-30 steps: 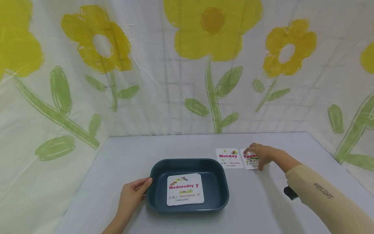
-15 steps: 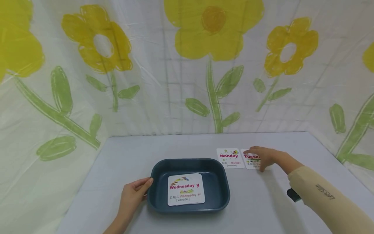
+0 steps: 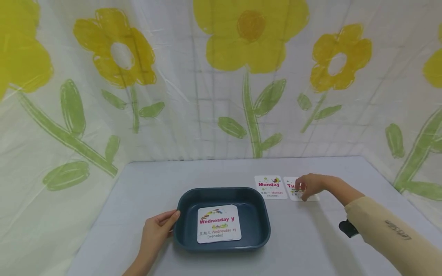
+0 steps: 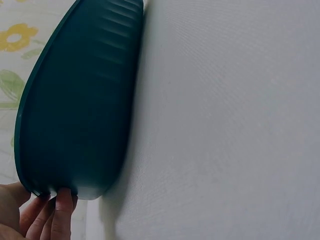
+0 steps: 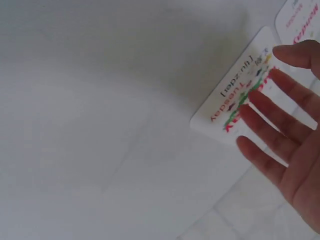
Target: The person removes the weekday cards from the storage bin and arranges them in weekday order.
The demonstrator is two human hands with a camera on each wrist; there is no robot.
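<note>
A dark teal plastic tray (image 3: 257, 222) rests on the table, with its left rim pinched by my left hand (image 3: 154, 230). In the left wrist view the thumb and fingers (image 4: 63, 212) of that hand meet at the tray's end wall. Inside the tray lies a small stack of white cards, a Wednesday card (image 3: 219, 226) on top. My right hand (image 3: 312, 184) hovers over the Tuesday card (image 3: 292, 193) and covers part of its print. Its fingers (image 5: 265, 160) are spread and slightly bent in the right wrist view, with nothing between them. The Monday card (image 3: 271, 189) lies just left of the Tuesday card.
The white table (image 3: 155, 176) carries the tray and cards. Behind it hangs a white sheet (image 3: 179, 115) printed with yellow flowers. A dark object (image 3: 348, 229) shows under the right sleeve (image 3: 386, 226).
My right hand has shifted slightly back to the right over the Tuesday card, its fingertips now lower and more bent. The cards, the tray and my left hand stay put.
</note>
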